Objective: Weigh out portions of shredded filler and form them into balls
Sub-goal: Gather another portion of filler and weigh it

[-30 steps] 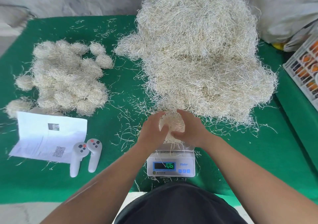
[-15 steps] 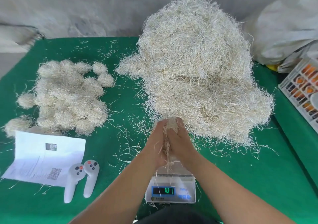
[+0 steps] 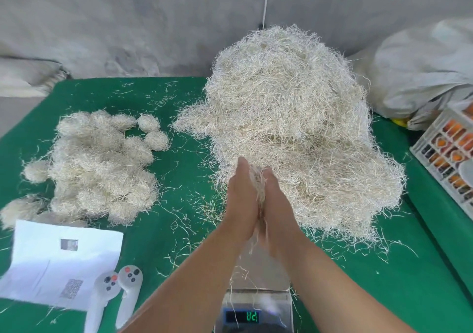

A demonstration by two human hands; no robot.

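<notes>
Palms pressing a weighed portion, strands escaping.
Left hand [image 3: 242, 199] and right hand [image 3: 277, 204], flat-fingered grip, sandwich the pale shredded filler wad [image 3: 258, 186]; loose squeezing could shed fibres onto the steel scale [image 3: 258, 297], leaving the ball underweight.

The table cover [image 3: 179, 230] is a deep, plain green, flecked all over with pale straw-coloured strands, and the big heap of shredded filler [image 3: 294, 133] and the cluster of finished balls [image 3: 102, 168] share that same bleached beige. A white sheet of paper [image 3: 64, 263] carries two small grey printed squares, while the two white controllers [image 3: 115, 297] show black buttons and one red each. The scale [image 3: 256, 307] is silvery with green digits on a dark display, and the white crate [image 3: 445, 158] holds orange and dark pieces.
</notes>
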